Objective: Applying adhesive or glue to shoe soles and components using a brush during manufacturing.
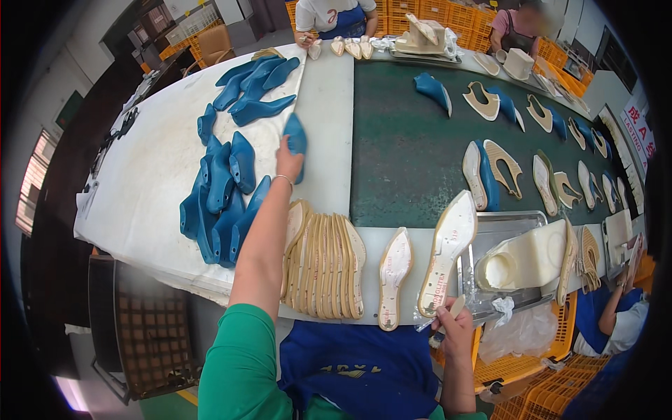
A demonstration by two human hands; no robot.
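Observation:
My left hand (288, 159) reaches forward over the white table and is closed on a blue shoe last (297, 133). In my right hand (458, 332), at the front edge, a pale shoe insole (450, 245) stands tilted up, gripped by its heel end. A small flat whitish piece (457, 306) also sticks out between the right fingers; its kind is unclear. Another insole (396, 273) lies on the table just left of it. Between my arms stands a row of several tan-edged insoles (325, 266). Loose blue lasts (224, 175) lie left of my left forearm.
A green conveyor belt (406, 168) carries lasts, insoles and cut uppers (502, 168). Right of my hand, a metal tray (518, 224) holds a whitish container (525, 259). Yellow crates (553, 329) stand below. Co-workers sit at the far side and at the right.

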